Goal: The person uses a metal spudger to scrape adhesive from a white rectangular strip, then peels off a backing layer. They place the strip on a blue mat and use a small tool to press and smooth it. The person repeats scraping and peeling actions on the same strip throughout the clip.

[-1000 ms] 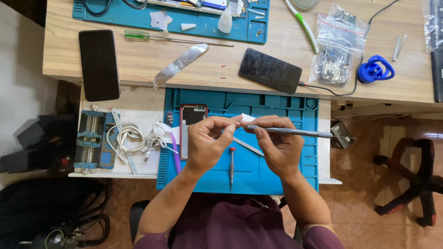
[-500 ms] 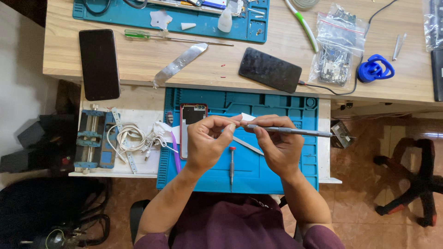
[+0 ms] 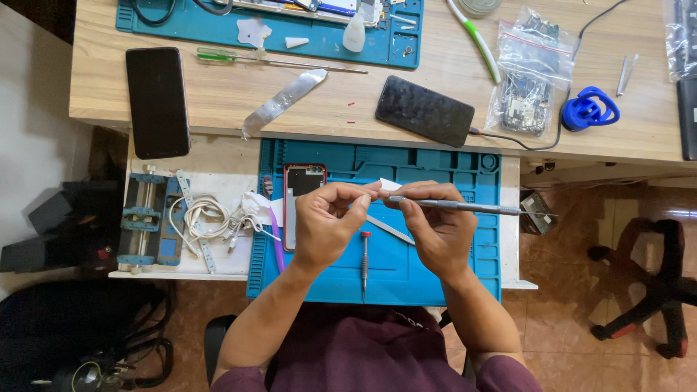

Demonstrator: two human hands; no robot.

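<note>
Right above the blue silicone work mat, both hands meet at chest height. The left hand is curled, its thumb and forefinger pinched on a small white scrap (paper or plastic, too small to tell which). The right hand is closed around a long slim grey metal tool, gripped like a pen, with its shaft running out to the right past the mat's edge and its working end brought against the white scrap between the 2 hands.

Under the left hand, on the mat's left part, lies a red-framed phone body, open side up, partly hidden by the fingers. A small screwdriver with a red collar lies on the mat between the wrists, pointing near, and a flat metal strip rests slantwise just beside it. A purple plastic stick lies along the mat's left edge.

Left of the mat, on a white shelf, sit a tangle of white cables and a blue metal clamp jig. Farther off, the wooden desk carries a black phone at the left, a dark screen panel near the middle, a silver pry blade, a green-handled screwdriver, clear bags of parts and a blue suction cup to the right.
</note>
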